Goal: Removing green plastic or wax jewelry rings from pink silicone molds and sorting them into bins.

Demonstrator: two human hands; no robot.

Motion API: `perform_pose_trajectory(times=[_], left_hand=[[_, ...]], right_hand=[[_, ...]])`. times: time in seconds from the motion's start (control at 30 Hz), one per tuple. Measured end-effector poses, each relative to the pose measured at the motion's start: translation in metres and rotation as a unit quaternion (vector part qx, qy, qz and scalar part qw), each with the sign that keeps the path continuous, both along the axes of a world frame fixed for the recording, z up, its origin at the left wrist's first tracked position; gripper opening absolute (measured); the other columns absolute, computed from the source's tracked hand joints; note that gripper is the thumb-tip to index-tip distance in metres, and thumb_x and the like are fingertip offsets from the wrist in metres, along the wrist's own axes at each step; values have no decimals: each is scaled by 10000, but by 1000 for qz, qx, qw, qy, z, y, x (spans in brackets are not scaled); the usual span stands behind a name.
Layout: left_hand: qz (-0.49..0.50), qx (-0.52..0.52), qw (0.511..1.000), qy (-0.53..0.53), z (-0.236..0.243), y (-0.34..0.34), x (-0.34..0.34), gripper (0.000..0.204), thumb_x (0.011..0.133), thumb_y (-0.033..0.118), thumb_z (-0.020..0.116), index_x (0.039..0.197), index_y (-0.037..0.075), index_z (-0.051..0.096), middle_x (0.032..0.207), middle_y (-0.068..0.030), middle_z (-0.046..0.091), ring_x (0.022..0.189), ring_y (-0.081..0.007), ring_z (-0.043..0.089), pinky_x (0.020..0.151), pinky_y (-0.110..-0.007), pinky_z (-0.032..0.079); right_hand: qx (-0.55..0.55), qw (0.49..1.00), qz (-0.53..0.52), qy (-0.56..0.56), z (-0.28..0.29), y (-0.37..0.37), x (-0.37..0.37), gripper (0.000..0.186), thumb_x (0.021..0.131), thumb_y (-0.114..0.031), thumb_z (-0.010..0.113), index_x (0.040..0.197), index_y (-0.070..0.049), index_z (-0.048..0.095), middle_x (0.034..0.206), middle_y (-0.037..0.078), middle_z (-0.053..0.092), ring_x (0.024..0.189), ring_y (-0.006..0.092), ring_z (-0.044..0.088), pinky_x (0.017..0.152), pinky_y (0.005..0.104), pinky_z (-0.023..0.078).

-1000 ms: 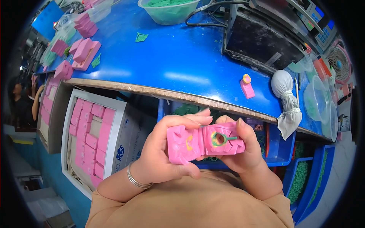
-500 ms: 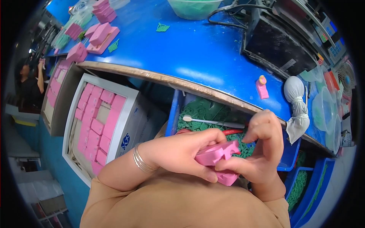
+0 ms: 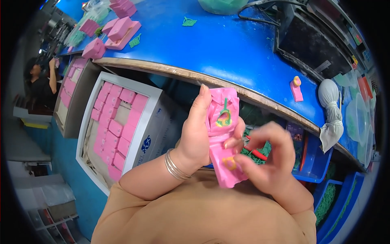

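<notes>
My left hand (image 3: 195, 126) is closed around a pink, rubbery two-part mold (image 3: 217, 140), spread open with its inner faces up. In the upper half lies a green piece (image 3: 226, 106) with a stem and a loop, edged with yellow. A yellow ring-shaped piece (image 3: 229, 163) shows in the lower half. My right hand (image 3: 272, 156) is curved beside the lower half, thumb tip at or near the yellow ring, fingers apart and a little blurred. Whether the thumb touches the ring is hard to see.
Below the blue table (image 3: 174, 53) is a blue bin (image 3: 313, 171) of green pieces with a red-handled tool (image 3: 258, 154). A box (image 3: 152, 134) of pink molds stands left. On the table are a small pink piece (image 3: 297, 89), a cloth-wrapped bundle (image 3: 330, 110) and a black machine (image 3: 310, 46).
The pink mold has been opened out and its inner faces now show. My left hand has turned and come up with it. My right hand has let go of the mold's edge.
</notes>
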State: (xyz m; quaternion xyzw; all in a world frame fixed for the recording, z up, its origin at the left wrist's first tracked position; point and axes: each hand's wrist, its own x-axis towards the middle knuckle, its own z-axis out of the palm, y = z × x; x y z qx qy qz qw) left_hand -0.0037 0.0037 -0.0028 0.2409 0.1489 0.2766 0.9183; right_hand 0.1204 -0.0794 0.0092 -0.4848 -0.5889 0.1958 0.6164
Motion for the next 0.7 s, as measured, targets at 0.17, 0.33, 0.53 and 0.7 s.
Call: perform_pose_trajectory(times=[0.17,0.33,0.53,0.7], left_hand=[[50,138,988,35,-3,-12,-2,542,972,436,215,1078,-3,515,983,-67,563,896,-133,543,779,-263,451],[4,135,990,36,-9,-2,-10,572,956,493,216,1002,9,518,874,-91,578,779,-137,553,714,-274,464],[102,87,990,43,3,-9,1,624,941,524,210,1025,-16,512,888,-141,588,758,-170,576,680,-282,480],[91,36,992,74,6,-9,4,849,885,631,174,1045,-134,507,798,-188,584,585,-210,554,607,-340,481]], right_hand=[[-49,987,55,-140,9,17,19,377,604,-117,777,932,-47,604,703,57,539,619,204,512,567,316,407],[-47,969,160,-184,10,9,22,242,655,-86,728,860,-36,610,676,71,512,600,233,497,565,344,402],[-117,983,141,30,5,2,19,138,756,-23,632,891,-17,605,771,96,584,658,219,554,588,306,425],[-273,852,171,412,-7,7,13,146,918,-91,484,974,42,506,915,110,621,745,149,621,585,205,421]])
